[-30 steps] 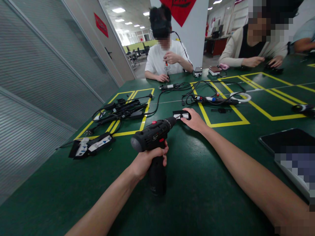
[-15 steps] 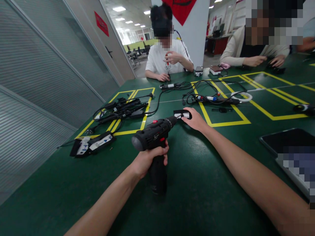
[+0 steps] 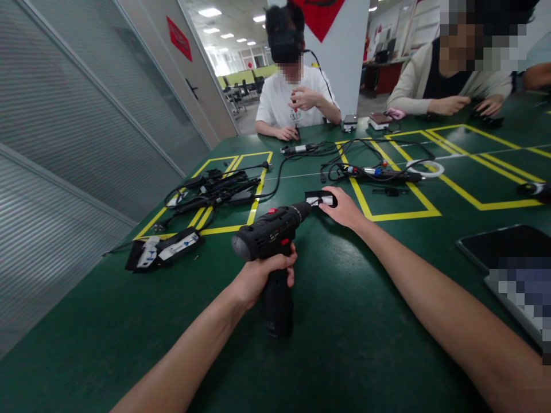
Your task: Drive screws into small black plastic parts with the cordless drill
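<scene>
My left hand (image 3: 262, 279) is wrapped around the grip of a black cordless screwdriver (image 3: 272, 234) with red buttons. Its tip points away from me and meets a small black part with a white face (image 3: 319, 199) lying on the green table (image 3: 344, 321). My right hand (image 3: 344, 207) holds that small part down from its right side, fingers curled on it.
A dismantled black unit (image 3: 166, 250) lies at the left, a tangle of black cables and adapters (image 3: 213, 190) beyond it. More cables and a white ring (image 3: 425, 168) lie inside yellow tape squares. A dark tablet (image 3: 503, 244) is at right. Two people sit across the table.
The view has shifted slightly; both hands, the screwdriver and the small part stay in the same arrangement.
</scene>
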A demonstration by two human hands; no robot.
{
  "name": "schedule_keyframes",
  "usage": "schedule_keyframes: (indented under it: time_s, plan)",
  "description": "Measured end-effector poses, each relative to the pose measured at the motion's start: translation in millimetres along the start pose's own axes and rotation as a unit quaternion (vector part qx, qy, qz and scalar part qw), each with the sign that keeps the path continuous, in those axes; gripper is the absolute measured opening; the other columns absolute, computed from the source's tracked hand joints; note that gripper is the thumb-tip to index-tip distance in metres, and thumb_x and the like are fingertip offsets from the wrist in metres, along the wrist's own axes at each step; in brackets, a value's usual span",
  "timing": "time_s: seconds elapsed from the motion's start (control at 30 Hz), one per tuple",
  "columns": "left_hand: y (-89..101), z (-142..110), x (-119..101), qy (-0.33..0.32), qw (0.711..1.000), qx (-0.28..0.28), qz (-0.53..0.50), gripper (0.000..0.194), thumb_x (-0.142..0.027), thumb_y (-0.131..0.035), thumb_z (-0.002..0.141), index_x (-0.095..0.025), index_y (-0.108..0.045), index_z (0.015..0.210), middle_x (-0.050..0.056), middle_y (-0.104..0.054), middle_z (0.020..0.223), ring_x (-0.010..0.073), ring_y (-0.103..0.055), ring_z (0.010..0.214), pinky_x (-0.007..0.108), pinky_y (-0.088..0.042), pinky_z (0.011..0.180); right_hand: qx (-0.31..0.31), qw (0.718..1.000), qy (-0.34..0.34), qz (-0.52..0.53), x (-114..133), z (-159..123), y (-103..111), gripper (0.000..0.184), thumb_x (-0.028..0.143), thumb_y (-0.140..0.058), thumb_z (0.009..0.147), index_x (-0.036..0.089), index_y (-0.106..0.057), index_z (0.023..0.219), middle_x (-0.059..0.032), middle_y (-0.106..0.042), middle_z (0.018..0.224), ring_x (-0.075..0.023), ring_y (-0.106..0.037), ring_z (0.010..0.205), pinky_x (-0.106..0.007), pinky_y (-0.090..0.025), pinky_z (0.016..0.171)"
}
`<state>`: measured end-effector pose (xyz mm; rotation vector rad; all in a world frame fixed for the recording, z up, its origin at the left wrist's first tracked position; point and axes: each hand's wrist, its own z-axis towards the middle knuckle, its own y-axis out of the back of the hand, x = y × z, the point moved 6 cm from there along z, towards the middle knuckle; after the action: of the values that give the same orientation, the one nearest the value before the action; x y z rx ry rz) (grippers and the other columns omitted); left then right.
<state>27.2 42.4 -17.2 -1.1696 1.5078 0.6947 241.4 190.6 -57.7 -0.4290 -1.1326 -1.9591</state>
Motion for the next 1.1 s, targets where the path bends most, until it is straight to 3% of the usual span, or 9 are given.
schedule_keyframes:
  time_s: [0.7, 1.1]
  plan:
    - [-0.2, 1.1, 0.6, 0.013, 1.0, 0.009, 0.008, 0.027, -0.026, -0.063, 0.073, -0.013, -0.055, 0.096, 0.002, -0.059, 0.066, 0.0131, -0.056, 0.053, 0.028, -0.044, 0.057, -0.009, 1.0, 0.006, -0.009, -0.8, -0.2, -0.2, 0.045, 0.029, -0.063, 0.077, 0.023, -0.056, 0.121, -0.0076, -0.059, 0.115, -0.0253, -0.058, 0.106, -0.042, -0.044, 0.095]
    - [-1.6, 1.9, 0.6, 0.001, 1.0, 0.014, 0.009, 0.026, -0.024, -0.063, 0.074, -0.016, -0.055, 0.097, 0.001, -0.058, 0.075, 0.0108, -0.056, 0.053, 0.027, -0.044, 0.056, -0.002, 1.0, -0.001, -0.01, -1.5, 0.8, -0.6, 0.046, 0.03, -0.063, 0.077, 0.022, -0.056, 0.121, -0.0081, -0.059, 0.117, -0.0254, -0.057, 0.107, -0.042, -0.044, 0.096]
